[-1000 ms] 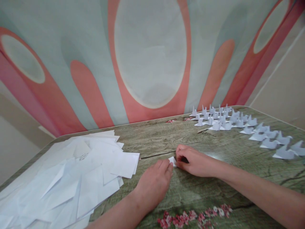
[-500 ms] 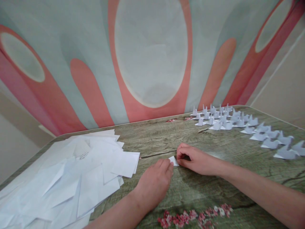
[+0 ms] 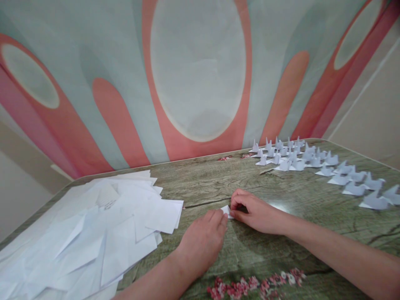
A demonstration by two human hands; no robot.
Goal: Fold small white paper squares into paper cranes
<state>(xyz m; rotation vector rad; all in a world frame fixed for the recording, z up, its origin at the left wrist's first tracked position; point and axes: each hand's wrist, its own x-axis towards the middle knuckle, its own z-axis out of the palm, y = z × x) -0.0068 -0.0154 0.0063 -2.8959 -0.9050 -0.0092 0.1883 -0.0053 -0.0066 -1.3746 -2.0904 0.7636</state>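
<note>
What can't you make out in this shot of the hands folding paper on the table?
1. Folded paper, head view: only a white corner shows between the left hand and right hand; the rest lies under them, so its shape is unclear.
2. Paper pile: cut off by the left and bottom edges; sheet count unknown.
3. Paper figures: too small and far to tell their form; the row runs off the right edge.
4. Fingertips: curled under, grip unclear.

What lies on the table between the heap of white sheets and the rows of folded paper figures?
In the head view, both hands, left and right, pinching a small folded paper piece; otherwise bare table.
</note>
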